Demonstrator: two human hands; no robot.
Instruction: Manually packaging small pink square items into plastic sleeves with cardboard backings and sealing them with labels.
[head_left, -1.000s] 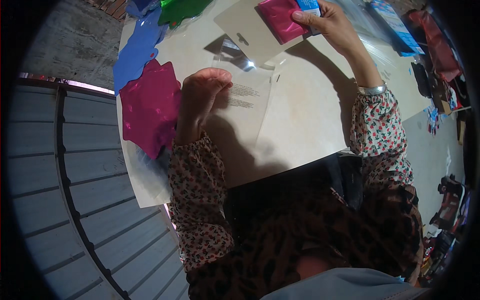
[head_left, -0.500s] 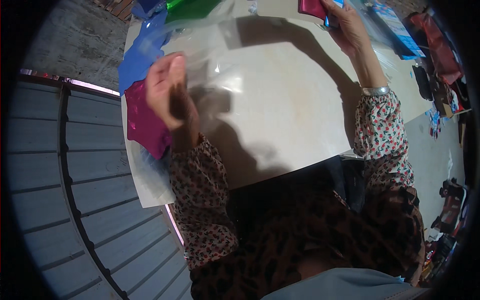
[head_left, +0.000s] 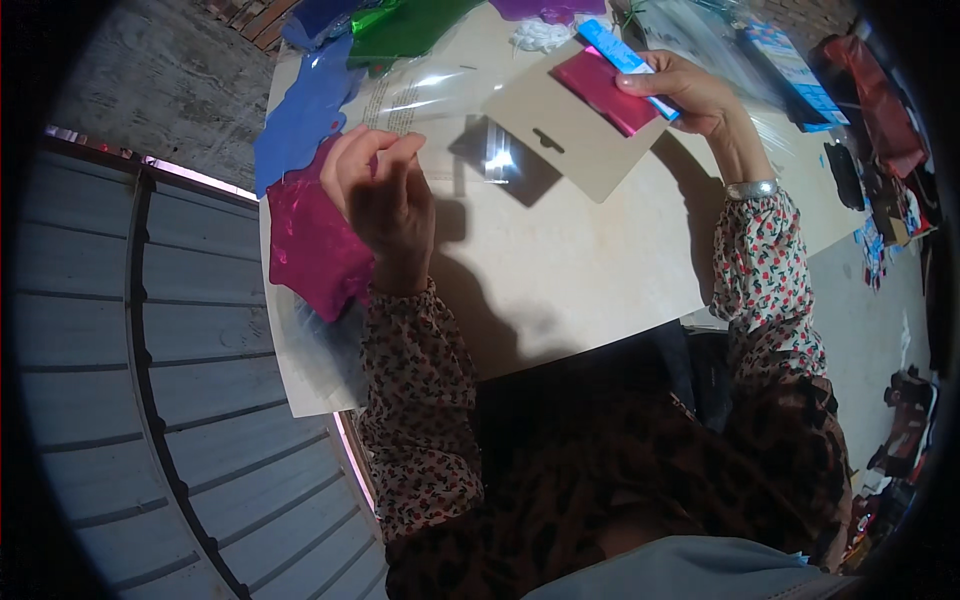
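My right hand point(head_left: 692, 92), raised over the far right of the table, grips a beige backing card point(head_left: 570, 140) with a hang slot. A folded, shiny pink foil piece point(head_left: 605, 90) and a narrow blue-and-white packet point(head_left: 612, 50) lie against the card, under my thumb. My left hand point(head_left: 385, 195) is curled at the left, its fingers closed on the near end of a clear plastic bag point(head_left: 440, 88). That bag stretches away toward the middle of the table. Beside my left hand lies a magenta foil balloon point(head_left: 315, 235), flat and partly covered by the hand.
Flat blue point(head_left: 300, 125) and green point(head_left: 415, 35) foil balloons line the far left, a purple one point(head_left: 545, 8) the far edge. White string point(head_left: 545, 35) is bunched near it. Clear bags point(head_left: 690, 45) and blue printed packaging point(head_left: 790, 75) occupy the far right of the pale table point(head_left: 590, 270).
My right hand has brought the card, pink foil piece and blue packet nearer and into view. My left hand has shifted right, and the clear bag is less blurred.
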